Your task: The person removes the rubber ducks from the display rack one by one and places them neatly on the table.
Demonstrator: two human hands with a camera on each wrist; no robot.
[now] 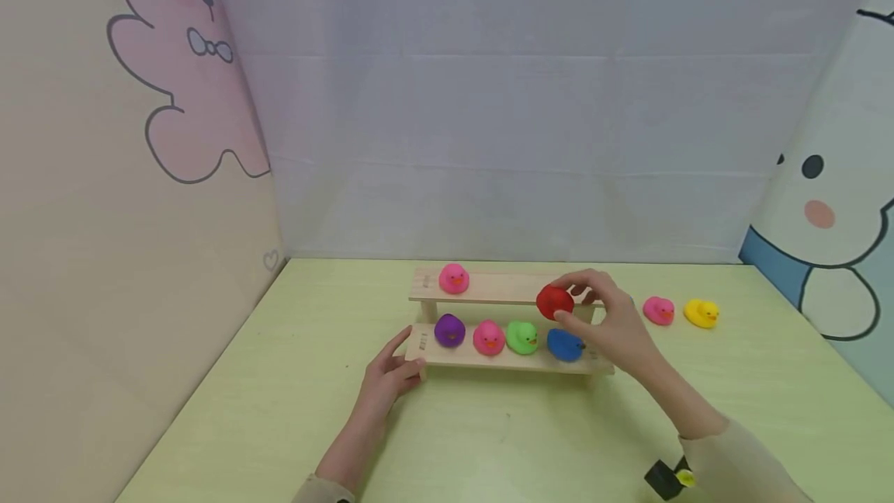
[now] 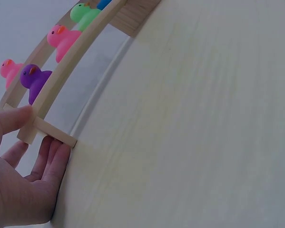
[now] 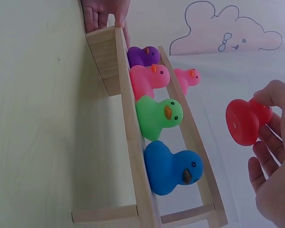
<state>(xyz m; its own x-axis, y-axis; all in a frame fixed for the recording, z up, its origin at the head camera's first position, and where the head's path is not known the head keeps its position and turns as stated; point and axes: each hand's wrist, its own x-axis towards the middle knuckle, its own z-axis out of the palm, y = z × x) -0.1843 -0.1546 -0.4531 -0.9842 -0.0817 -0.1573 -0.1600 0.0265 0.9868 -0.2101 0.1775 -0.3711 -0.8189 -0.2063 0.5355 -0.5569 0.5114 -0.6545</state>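
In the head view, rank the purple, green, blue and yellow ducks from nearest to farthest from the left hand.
1. Purple duck: left end of the lower shelf.
2. Green duck: near that shelf's middle.
3. Blue duck: toward its right end.
4. Yellow duck: on the table, far right.

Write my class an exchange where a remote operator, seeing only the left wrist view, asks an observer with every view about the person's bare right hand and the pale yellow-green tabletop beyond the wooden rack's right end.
Operator: I see the bare left hand gripping the two-tier pale wooden rack. What does the bare right hand hold?
Observer: A red toy duck, pinched in its fingers.
Operator: And on the tabletop past the rack's right end?
Observer: A pink toy duck and a yellow toy duck.
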